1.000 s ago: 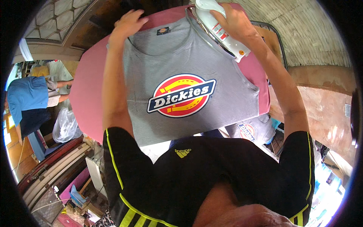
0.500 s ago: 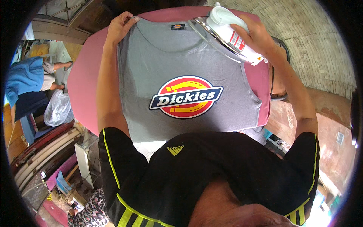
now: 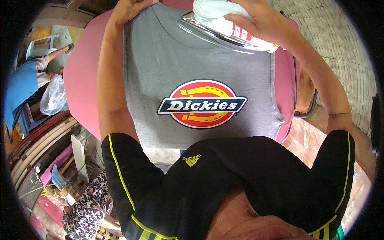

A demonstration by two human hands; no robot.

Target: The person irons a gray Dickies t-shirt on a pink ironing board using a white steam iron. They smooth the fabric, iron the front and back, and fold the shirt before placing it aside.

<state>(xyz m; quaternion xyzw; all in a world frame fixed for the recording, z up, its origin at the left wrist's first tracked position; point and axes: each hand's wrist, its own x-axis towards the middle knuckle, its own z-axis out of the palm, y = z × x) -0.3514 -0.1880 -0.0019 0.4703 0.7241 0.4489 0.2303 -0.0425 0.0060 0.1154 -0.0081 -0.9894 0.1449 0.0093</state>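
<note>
The right hand (image 3: 266, 20) grasps a white iron (image 3: 214, 26) over the far-right part of a gray sleeveless shirt (image 3: 192, 66) spread on a pink ironing board (image 3: 88, 76), while the left hand (image 3: 129, 10) touches the shirt's far-left shoulder, whether pinching it I cannot tell.
</note>
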